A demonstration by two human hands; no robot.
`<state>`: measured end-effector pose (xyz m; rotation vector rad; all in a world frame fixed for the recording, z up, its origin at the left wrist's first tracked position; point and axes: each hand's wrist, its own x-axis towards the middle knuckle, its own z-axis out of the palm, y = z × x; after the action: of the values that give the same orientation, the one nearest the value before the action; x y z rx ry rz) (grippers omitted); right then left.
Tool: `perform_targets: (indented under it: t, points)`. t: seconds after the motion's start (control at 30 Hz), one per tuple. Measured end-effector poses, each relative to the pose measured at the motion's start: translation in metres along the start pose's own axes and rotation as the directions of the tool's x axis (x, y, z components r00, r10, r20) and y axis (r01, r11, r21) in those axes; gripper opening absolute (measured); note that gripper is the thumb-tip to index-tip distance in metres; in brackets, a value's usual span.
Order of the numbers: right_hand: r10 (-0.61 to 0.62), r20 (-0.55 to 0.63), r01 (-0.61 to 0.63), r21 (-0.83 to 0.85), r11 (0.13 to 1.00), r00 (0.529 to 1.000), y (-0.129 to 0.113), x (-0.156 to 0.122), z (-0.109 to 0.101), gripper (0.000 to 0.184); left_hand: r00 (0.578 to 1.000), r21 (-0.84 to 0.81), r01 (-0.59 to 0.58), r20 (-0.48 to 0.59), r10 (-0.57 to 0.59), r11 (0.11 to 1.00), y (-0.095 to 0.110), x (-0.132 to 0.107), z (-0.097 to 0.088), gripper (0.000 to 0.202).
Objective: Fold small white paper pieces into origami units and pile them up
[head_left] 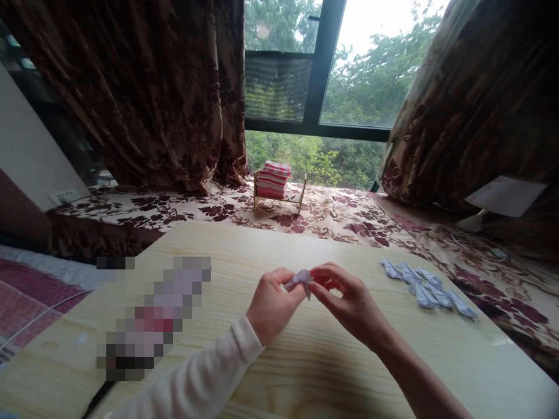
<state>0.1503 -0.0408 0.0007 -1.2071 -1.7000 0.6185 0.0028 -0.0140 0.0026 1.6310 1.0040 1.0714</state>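
Between my two hands, a small piece of folded white paper [300, 279] is held above the middle of the table. My left hand [274, 307] pinches it from the left, thumb along its near side. From the right, my right hand [343, 294] grips the paper's edge between thumb and fingertips, the other fingers curled. The paper bends upward in a curve, with a pointed tip hanging below. Several folded white paper pieces [425, 295] lie grouped on the table to the right of my hands. Their exact folded shape is hard to make out.
The light wooden table [244, 250] stands before a window ledge with a floral cover [332, 218]. On the ledge sits a small rack [301, 195] with stacked red-and-white cloths [273, 179]. A pixelated object [157, 314] lies at left. A white lamp [504, 196] is at right.
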Motion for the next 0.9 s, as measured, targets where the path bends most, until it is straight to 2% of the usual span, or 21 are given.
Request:
perform_targets:
  t: [0.13,0.3,0.53,0.73,0.9]
  points:
    - [0.065,0.003,-0.065,0.033,0.997,0.998,0.0015,-0.0025,-0.0023,0.020,1.000,0.018,-0.016,0.021,0.015,1.000,-0.0003,-0.0010,0.0006,0.016]
    - [0.087,0.003,-0.087,0.049,0.995,0.996,-0.0009,-0.0029,-0.0039,0.025,0.999,0.011,-0.041,0.026,0.040,0.999,-0.0013,-0.0021,0.0006,0.017]
    - [0.092,0.029,-0.095,0.099,0.991,0.995,0.0044,-0.0045,-0.0046,0.022,0.998,-0.045,0.009,0.060,-0.007,0.999,-0.0011,-0.0025,0.0010,0.018]
    - [0.073,0.031,-0.075,0.043,0.996,0.997,0.0045,-0.0053,-0.0025,0.023,0.997,-0.070,0.029,0.075,-0.023,0.997,0.0002,-0.0030,0.0014,0.018]
    - [0.013,-0.015,-0.014,-0.067,0.998,1.000,-0.0006,-0.0054,0.0002,0.023,0.998,-0.043,0.021,0.066,-0.018,0.999,0.0010,-0.0030,0.0016,0.017]
